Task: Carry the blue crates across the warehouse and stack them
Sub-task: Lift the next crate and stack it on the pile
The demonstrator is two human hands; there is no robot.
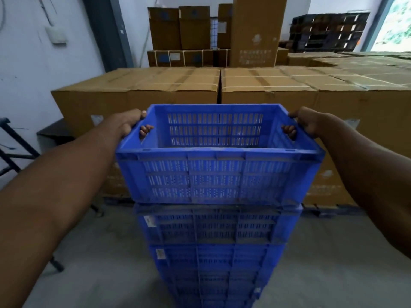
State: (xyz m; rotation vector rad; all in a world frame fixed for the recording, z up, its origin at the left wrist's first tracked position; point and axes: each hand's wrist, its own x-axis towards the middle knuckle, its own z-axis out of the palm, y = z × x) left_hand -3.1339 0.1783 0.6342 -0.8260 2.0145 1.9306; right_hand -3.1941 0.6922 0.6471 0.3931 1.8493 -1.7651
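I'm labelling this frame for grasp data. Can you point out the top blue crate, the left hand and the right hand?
top blue crate [219, 176]: head view, on its near slotted wall.
left hand [127, 122]: head view, back of the hand at the crate's left handle.
right hand [308, 122]: head view, back of the hand at the right handle.

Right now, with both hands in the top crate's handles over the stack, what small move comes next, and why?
Probably ease the top crate straight down and level. Left hand and right hand grip its handles; it sits over the stack, though whether it is fully seated is unclear.
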